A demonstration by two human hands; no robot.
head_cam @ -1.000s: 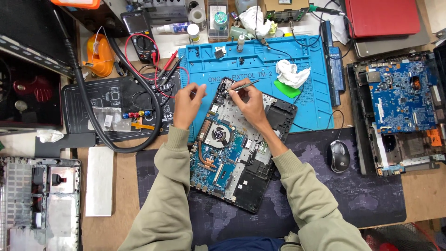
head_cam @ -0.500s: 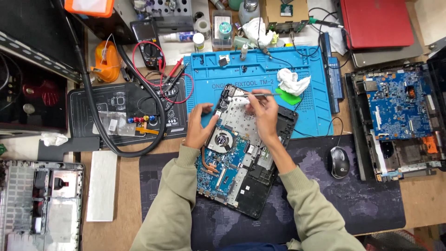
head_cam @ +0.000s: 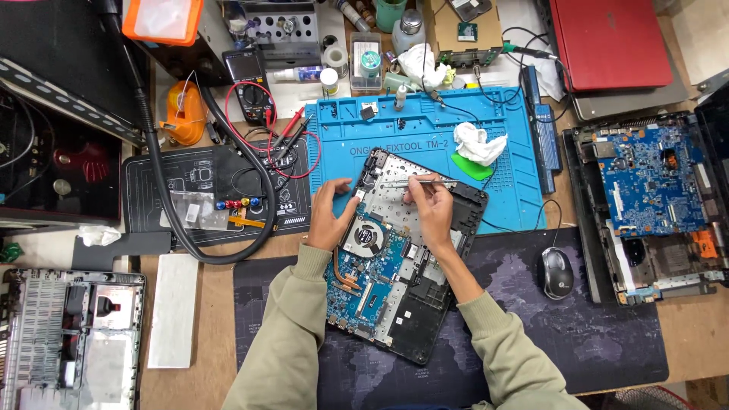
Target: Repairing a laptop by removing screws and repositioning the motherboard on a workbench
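Hands settled on the opened laptop

Attention is drawn to the centre of the frame, where an opened black laptop chassis with a blue circuit board and round cooling fan (head_cam: 399, 254) lies tilted across the edge of a blue silicone repair mat (head_cam: 425, 129) and a dark desk mat (head_cam: 592, 334). Compared with a second ago, the left hand (head_cam: 332, 215) has been brought from above the chassis down onto its upper-left edge, where it is now wrapped loosely around the rim beside the fan. The right hand (head_cam: 430, 209) has been lowered slightly and is closed on a thin silver metal tool (head_cam: 418, 183), which is held nearly level over the silver plate at the chassis's upper part; its tip is pointed toward the left of the frame. The chassis is judged to be steadied for fine work near that upper edge. A crumpled white tissue (head_cam: 478, 142) is seen on the mat to the upper right, and a black computer mouse (head_cam: 557, 272) is seen at right, well apart.
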